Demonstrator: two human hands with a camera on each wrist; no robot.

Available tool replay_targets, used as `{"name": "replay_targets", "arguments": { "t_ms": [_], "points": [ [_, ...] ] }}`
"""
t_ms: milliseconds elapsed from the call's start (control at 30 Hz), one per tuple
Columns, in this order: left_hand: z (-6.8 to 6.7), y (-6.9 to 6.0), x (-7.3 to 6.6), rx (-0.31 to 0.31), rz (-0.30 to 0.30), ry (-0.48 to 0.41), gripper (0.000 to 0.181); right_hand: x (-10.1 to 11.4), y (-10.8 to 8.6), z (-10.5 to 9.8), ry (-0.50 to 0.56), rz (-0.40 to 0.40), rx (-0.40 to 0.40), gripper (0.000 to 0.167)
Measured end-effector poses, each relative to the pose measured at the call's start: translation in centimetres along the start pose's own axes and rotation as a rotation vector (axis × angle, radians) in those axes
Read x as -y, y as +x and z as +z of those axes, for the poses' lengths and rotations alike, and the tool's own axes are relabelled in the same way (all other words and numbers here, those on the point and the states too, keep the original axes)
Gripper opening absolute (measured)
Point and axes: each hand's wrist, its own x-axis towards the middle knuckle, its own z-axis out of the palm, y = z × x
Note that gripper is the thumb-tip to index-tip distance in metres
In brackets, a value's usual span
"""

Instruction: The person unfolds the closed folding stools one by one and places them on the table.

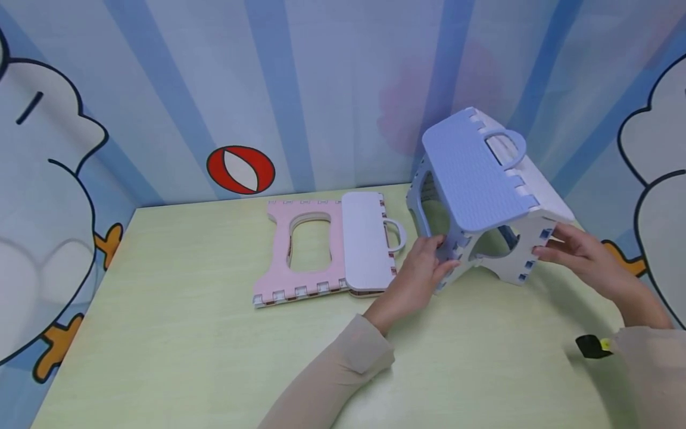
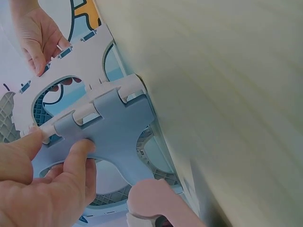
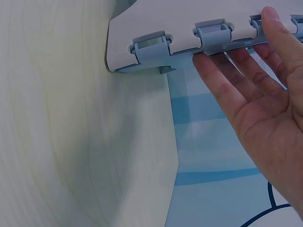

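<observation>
A blue and white plastic folding stool (image 1: 466, 179) stands partly unfolded at the right of the table, its two top panels sloping like a roof and a loop handle at the ridge. My left hand (image 1: 415, 274) grips its near hinged corner, thumb on one face and fingers around the blue leg panel (image 2: 118, 118). At the opposite corner my right hand (image 1: 589, 259) holds the white leg panel (image 3: 175, 23), with the thumb on one side of the hinged edge and the fingers on the other. Both top panels are untouched by my hands.
Left of the upright stool, a pink and white folding stool (image 1: 370, 244) lies folded flat. Behind the pale wooden table (image 1: 187, 328) hangs a blue striped cartoon backdrop (image 1: 332, 89). A small black object (image 1: 592, 346) shows beside the right sleeve.
</observation>
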Motion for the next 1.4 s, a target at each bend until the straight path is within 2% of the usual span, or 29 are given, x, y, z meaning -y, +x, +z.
{"name": "replay_targets", "arguments": {
  "t_ms": [500, 700, 867, 1133, 1400],
  "points": [
    [-0.1, 0.1, 0.1, -0.012, 0.002, 0.002, 0.059, -0.4, 0.2, -0.4, -0.058, 0.050, 0.002, 0.061],
    [-0.1, 0.1, 0.0, -0.013, 0.016, 0.013, 0.059, -0.5, 0.2, -0.5, -0.044, 0.027, 0.002, 0.061],
    [-0.2, 0.0, -0.1, -0.009, 0.004, 0.008, 0.060, -0.6, 0.1, -0.6, -0.034, 0.010, 0.000, 0.059],
    [-0.1, 0.0, 0.0, -0.012, 0.016, 0.014, 0.059, -1.0, 0.2, -0.4, -0.086, 0.027, -0.033, 0.061],
    [-0.2, -0.1, 0.2, -0.010, 0.020, -0.006, 0.059, -1.2, 0.3, -0.3, -0.081, 0.027, -0.036, 0.058]
  ]
}}
